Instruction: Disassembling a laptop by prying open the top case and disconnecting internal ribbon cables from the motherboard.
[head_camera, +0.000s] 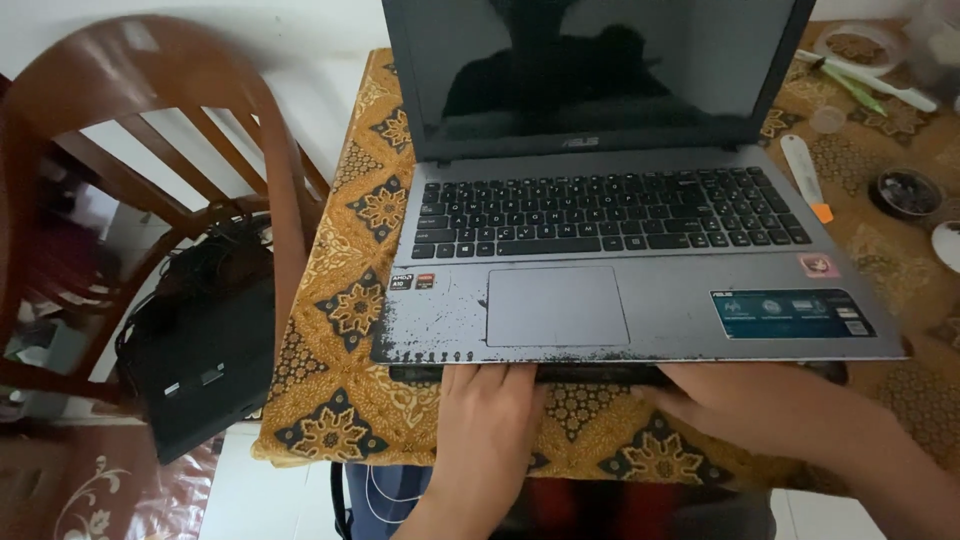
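While the laptop's front edge is lifted off the batik tablecloth, items are listed by size:

- Wooden chair (150, 150): stood at table's left.
- Tablecloth (345, 300): laptop borne on it.
- Laptop (640, 300): opened, screen dark; front edge raised, not yet set flat.
- Right hand (745, 400): fingers tucked beneath front edge, spread.
- Left hand (490, 415): fingers slid beneath, near trackpad.

The laptop (640, 220) sits centre frame on the table (340, 300); both hands (495, 400) lie below its front edge, a chair (150, 150) at left, small tools (806, 170) upper right.
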